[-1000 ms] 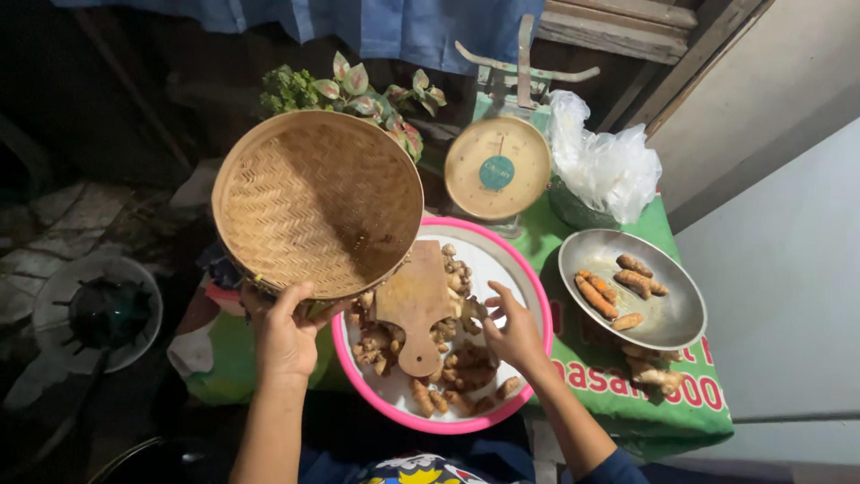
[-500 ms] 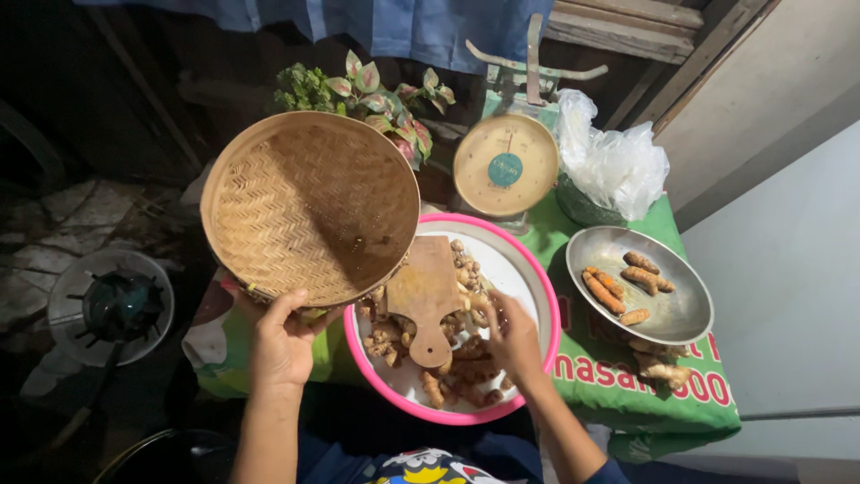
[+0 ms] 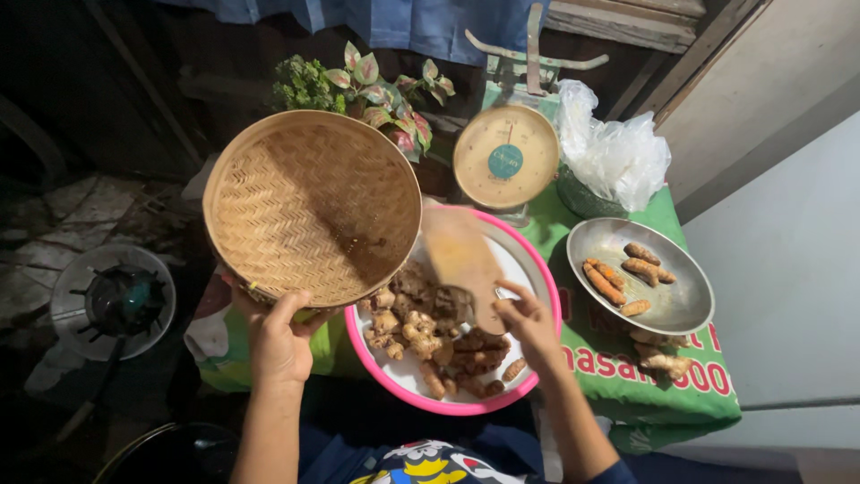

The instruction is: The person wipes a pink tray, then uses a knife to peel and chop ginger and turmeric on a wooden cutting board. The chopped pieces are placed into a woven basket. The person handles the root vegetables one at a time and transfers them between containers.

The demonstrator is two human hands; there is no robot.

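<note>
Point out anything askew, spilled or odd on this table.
A few roots lie loose on the green cloth, outside the metal tray and the pink basin. The woven basket is held tilted by the left hand. Nothing looks spilled or damaged.

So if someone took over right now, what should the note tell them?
Left hand holds the round woven tray tilted by its rim, empty.
Right hand lifts the wooden cutting board by its handle, over the pink basin.
Ginger-like roots lie heaped in the basin; a few more sit in the metal dish beside the scale.
Done: the tray is empty.
Left: both things are in the hands, not set down.
</note>
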